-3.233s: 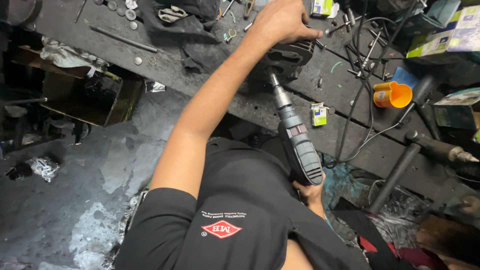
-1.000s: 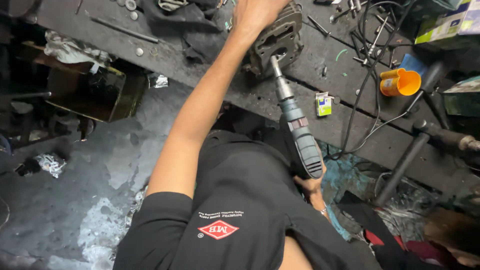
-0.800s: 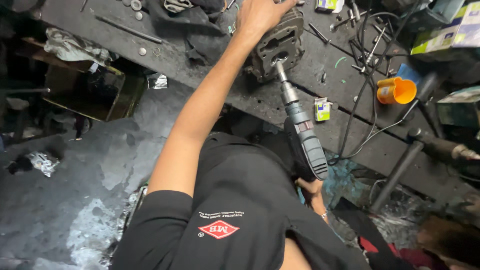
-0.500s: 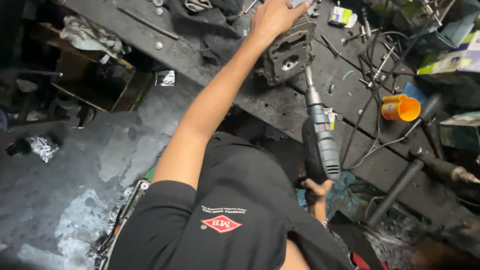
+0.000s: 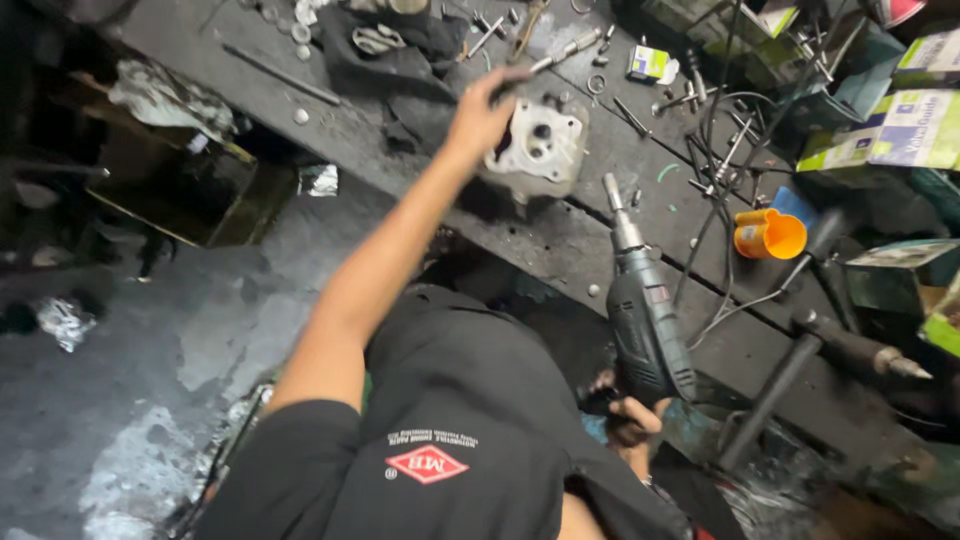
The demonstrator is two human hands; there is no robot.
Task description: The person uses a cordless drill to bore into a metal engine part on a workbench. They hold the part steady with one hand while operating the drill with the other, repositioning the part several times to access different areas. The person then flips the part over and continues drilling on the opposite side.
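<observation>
My left hand (image 5: 480, 115) reaches forward and grips the left edge of a light grey metal engine part (image 5: 545, 150) with several holes, tilted up on the dark workbench (image 5: 560, 250). Low at the right, my right hand (image 5: 630, 420) is closed around the handle of a dark grey power drill (image 5: 645, 320). The drill's bit points up toward the part and stops just to its lower right, apart from it. My dark shirt fills the bottom of the view and hides part of the right hand.
An orange cup (image 5: 768, 233) stands right of the drill among black cables (image 5: 720, 120) and loose bits. Cardboard boxes (image 5: 920, 125) sit at the far right, and a small box (image 5: 648, 63) behind the part. A long black-handled tool (image 5: 790, 360) leans at the bench's front edge.
The drill has come away from the engine part and moved right and down. My left hand has turned the part so its pale face shows.
</observation>
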